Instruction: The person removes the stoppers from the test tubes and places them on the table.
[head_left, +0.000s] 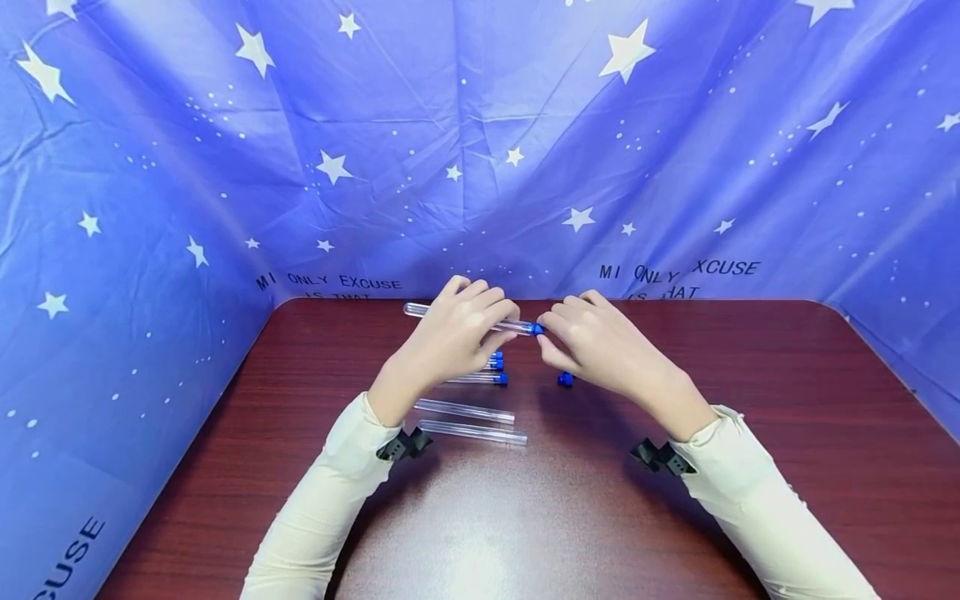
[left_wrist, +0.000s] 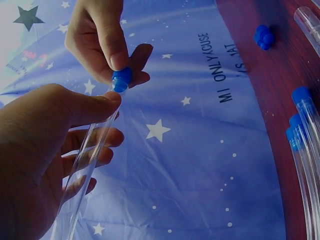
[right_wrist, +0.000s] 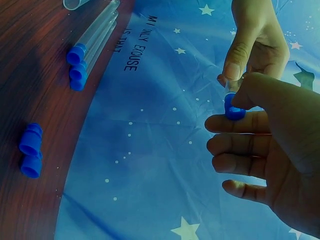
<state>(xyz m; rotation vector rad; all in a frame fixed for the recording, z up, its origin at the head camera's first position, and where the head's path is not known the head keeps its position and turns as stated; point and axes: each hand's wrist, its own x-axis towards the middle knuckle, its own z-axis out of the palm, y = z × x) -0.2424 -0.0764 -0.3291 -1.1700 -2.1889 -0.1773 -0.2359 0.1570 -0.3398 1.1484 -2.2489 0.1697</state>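
A clear test tube (head_left: 420, 309) is held up above the table by my left hand (head_left: 461, 329), pinched near its mouth between thumb and fingers. Its rounded end points left in the head view. At the mouth sits a blue cap (left_wrist: 121, 79), which my right hand (head_left: 600, 342) pinches between thumb and index finger (right_wrist: 240, 122). In the left wrist view the cap's narrower lower part lies at the tube's opening; how deep it goes in I cannot tell. The other fingers of my right hand are spread apart from the cap.
Several capped test tubes (right_wrist: 95, 42) lie side by side on the dark red table (head_left: 750, 358), partly hidden by my left hand. Nearer are two uncapped tubes (head_left: 472, 432). Loose blue caps (right_wrist: 31, 150) lie below my right hand. A starry blue cloth (head_left: 465, 125) hangs behind.
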